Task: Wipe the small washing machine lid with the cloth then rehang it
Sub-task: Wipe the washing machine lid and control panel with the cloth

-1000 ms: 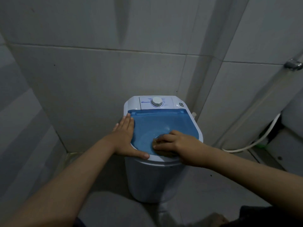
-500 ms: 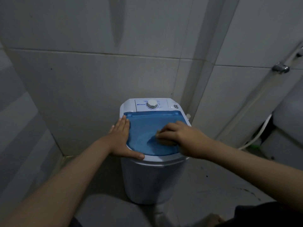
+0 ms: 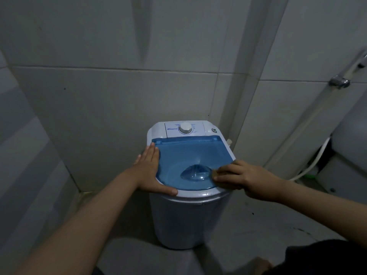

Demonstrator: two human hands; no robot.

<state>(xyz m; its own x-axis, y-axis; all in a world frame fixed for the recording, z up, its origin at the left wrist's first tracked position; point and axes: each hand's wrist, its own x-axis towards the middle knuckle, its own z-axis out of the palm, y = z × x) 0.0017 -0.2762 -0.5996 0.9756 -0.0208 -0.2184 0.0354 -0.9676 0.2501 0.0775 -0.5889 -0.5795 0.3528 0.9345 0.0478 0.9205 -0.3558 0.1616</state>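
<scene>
Right hand [image 3: 252, 177] pressed flat on the cloth [image 3: 222, 180] at the blue lid [image 3: 190, 155]'s right front edge, left hand [image 3: 151, 171] splayed open bracing its left rim; best swept in overlapping strokes under even pressure.

Both forearms bare to the elbow, no sleeves showing, no watch or rings on either of the hands; dark clothing [image 3: 321, 257] at bottom right.

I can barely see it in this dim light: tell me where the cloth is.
In the head view the cloth lies under the right hand, pressed on the blue lid's front-right edge.
</scene>
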